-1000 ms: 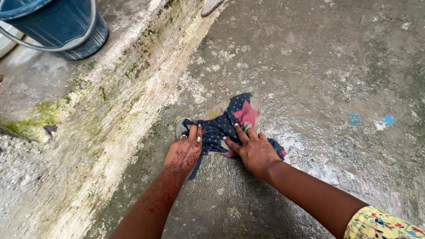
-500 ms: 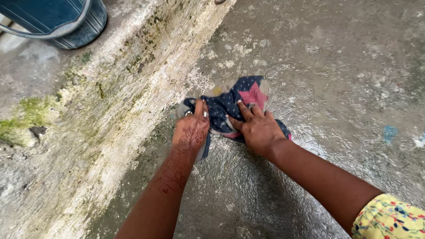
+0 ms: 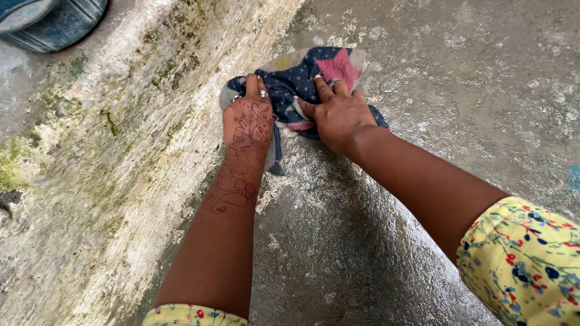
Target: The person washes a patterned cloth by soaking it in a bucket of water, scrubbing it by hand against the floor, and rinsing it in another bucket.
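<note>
Both hands press flat on the wet cloth [image 3: 302,78], left hand [image 3: 248,124] and right hand [image 3: 339,115] side by side with fingers spread, pinning it against the floor [image 3: 453,90] for scrubbing beside the wall [image 3: 139,121].

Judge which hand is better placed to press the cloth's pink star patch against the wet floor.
Probably the right hand: its fingers already lie on the cloth just below the pink star patch. The left hand presses the cloth's opposite edge, near the concrete ledge.
</note>
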